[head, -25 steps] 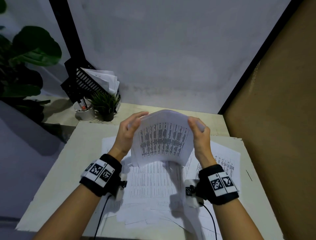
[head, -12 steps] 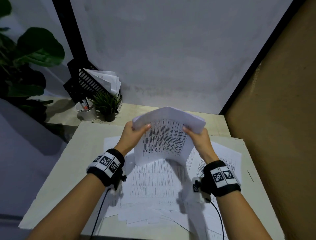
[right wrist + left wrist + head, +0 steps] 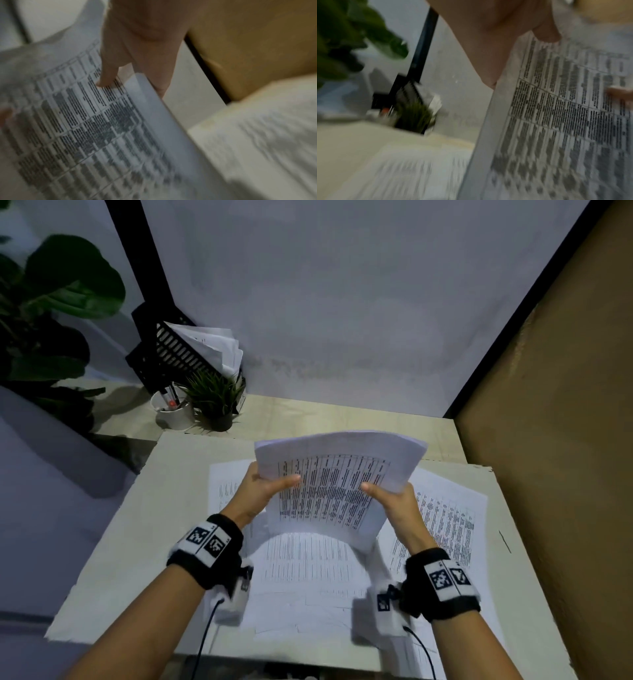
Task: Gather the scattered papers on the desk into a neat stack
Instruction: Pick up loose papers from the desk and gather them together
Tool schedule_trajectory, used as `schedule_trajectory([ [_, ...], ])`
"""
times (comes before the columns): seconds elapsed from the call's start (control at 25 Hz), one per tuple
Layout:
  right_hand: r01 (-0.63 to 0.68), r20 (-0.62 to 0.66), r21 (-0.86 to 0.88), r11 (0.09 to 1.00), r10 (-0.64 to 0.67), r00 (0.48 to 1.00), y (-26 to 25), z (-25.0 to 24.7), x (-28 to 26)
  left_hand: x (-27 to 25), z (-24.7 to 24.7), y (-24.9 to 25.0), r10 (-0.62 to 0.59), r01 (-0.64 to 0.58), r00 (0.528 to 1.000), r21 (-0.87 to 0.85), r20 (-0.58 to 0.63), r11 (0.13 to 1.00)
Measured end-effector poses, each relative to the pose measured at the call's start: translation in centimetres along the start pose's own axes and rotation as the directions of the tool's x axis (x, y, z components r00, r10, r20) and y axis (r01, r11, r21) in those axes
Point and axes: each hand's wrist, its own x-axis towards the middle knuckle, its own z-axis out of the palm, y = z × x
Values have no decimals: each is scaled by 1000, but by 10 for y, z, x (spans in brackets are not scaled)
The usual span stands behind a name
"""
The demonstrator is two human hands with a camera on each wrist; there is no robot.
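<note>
1. A bundle of white printed sheets covered in dark table rows [image 3: 332, 484] is held upright above the middle of the pale beige bench [image 3: 113, 549], its top edge bowed toward the far wall and its lower edge clear of the papers lying below.
2. The left hand [image 3: 263, 491] pinches the bundle's left edge: the thumb lies across the printed near face, and the other fingers are hidden behind the sheets. The left wrist view shows the thumb tip [image 3: 546, 33] pressed on the page margin.
3. The right hand [image 3: 394, 501] pinches the bundle's right edge the same way, thumb on the near face. In the right wrist view, the thumb tip [image 3: 106, 79] presses on the printed table and another finger [image 3: 159, 86] runs behind the edge.
4. More loose white printed sheets [image 3: 308, 570] lie spread flat on the bench under and around the hands, overlapping one another; one sheet [image 3: 452, 518] fans out to the right, near the brown wall panel [image 3: 555, 474].
5. Both wrists wear black bands with white square-patterned tags [image 3: 205, 539], each with a thin black cable running toward the near edge.
6. At the far left corner of the bench stand a black slatted file rack holding white papers [image 3: 178, 350], a white cup with pens [image 3: 173, 412] and a small spiky green plant in a dark pot [image 3: 215, 398], the cup just left of the plant.
7. A large-leafed dark green plant [image 3: 58, 302] stands further left, off the bench.
</note>
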Motion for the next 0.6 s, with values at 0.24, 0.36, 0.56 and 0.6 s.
schedule_trajectory([
  [0.24, -67, -134, -42, 997, 60, 989, -9, 2, 6, -1, 1, -16, -176, 157, 980, 183, 93, 970],
  [0.36, -155, -170, 38, 987, 159, 973, 5, -20, 12, -2, -2, -28, -245, 171, 962, 440, 117, 882],
  [0.56, -738, -583, -287, 611, 500, 641, 94, -112, -10, -13, -26, -49, -267, 251, 963, 507, -42, 825],
  [0.6, -815, -656, -277, 509, 520, 547, 106, -130, -20, -15, -33, -53, -265, 266, 961, 495, -74, 827],
])
